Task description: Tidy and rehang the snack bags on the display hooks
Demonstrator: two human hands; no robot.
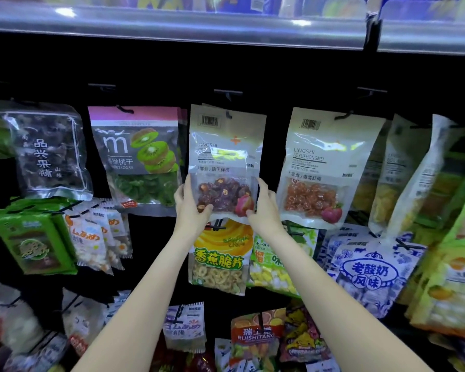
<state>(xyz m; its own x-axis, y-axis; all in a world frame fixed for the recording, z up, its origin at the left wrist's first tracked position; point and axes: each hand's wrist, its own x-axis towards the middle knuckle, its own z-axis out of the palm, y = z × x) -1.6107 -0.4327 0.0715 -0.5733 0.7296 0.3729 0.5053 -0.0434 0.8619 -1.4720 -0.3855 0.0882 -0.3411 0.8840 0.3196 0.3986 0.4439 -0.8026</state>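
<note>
A white snack bag [226, 151] with dark red dried fruit in its clear window hangs in the middle of the top row, its hole over a black display hook [228, 114]. My left hand [189, 208] grips the bag's lower left corner, thumb on the front. At the lower right corner, my right hand [263, 206] grips it the same way. The bag hangs upright and faces forward, with another bag showing just behind it.
To the left hang a kiwi bag [142, 157] and a dark fruit bag [49, 149]; a red-plum bag [325, 167] hangs on the right. A banana chip bag [220, 261] hangs just below my hands. A metal shelf edge [172, 28] runs overhead. Lower rows are crowded with several bags.
</note>
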